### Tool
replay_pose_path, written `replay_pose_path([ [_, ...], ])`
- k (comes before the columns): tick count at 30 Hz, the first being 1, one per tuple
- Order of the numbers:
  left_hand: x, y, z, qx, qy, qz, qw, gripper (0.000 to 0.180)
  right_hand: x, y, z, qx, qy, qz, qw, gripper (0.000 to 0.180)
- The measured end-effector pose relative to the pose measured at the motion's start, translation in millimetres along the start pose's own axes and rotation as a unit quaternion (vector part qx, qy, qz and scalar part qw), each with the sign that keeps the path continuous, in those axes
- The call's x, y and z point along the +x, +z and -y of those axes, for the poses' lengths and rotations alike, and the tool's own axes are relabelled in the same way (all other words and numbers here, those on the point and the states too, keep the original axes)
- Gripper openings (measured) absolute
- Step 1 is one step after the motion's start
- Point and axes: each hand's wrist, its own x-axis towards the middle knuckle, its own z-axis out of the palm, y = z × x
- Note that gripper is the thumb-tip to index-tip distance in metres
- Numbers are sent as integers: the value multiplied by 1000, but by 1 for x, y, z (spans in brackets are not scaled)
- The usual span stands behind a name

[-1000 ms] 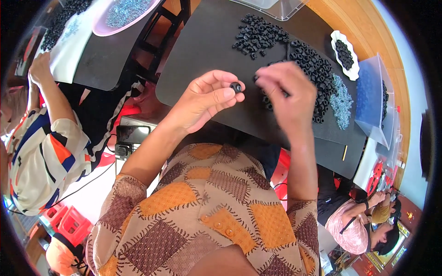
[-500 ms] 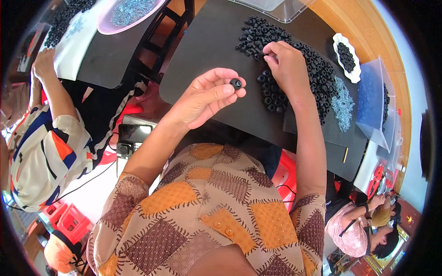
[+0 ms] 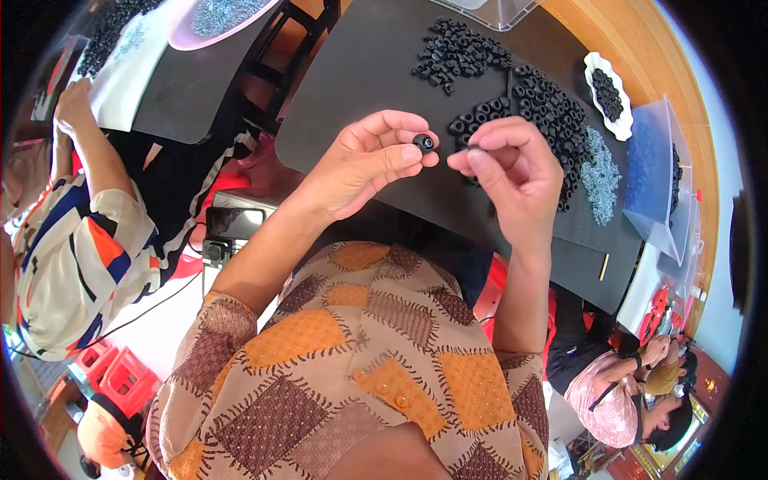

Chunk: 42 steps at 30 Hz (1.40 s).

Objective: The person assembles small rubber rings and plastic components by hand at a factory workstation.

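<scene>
My left hand (image 3: pixel 364 166) pinches a small round black part (image 3: pixel 424 143) between thumb and fingertips, its ringed opening facing up and to the right. Close to its right, my right hand (image 3: pixel 516 164) has thumb and forefinger closed on a small black piece (image 3: pixel 475 149), partly hidden and blurred. The two hands are held above the near edge of the dark table, a short gap between them. Beyond them lie a heap of small black pieces (image 3: pixel 462 54) and a larger heap of black ring-shaped parts (image 3: pixel 548 100), partly covered by my right hand.
Bluish clear bits (image 3: pixel 600 178) lie right of the rings, near a thin yellow stick (image 3: pixel 604 266). A white scalloped dish (image 3: pixel 622 128) and a translucent bin (image 3: pixel 646 180) stand at the right. At left, another person's hand (image 3: pixel 74 104) rests by a second table (image 3: pixel 180 104).
My right hand has come back from the heap of small black pieces, toward my left hand, with a small black piece in its fingertips. My left hand stays nearly in place.
</scene>
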Motion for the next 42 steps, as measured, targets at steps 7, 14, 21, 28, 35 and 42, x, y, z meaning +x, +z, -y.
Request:
replay_pose_path([
  [7, 1, 7, 9, 32, 8, -2, 999, 27, -13, 0, -11, -65, -65, 30, 995, 17],
  [14, 0, 13, 9, 66, 32, -5, 997, 27, -17, -5, -18, -111, -69, 23, 991, 18],
  [21, -2, 14, 9, 133, 46, -25, 990, 26, -16, -2, -20, -193, -143, 18, 971, 17],
  [28, -5, 12, 7, 203, 65, -46, 976, 25, -17, 4, -23, -245, -195, 10, 950, 16],
  [35, -14, 13, -7, 304, 89, -58, 947, 24, -18, 19, -34, -240, -195, -9, 951, 17],
  [42, -24, 6, -20, 325, 91, -108, 935, 21, -13, 43, -43, -219, -113, -28, 969, 18],
])
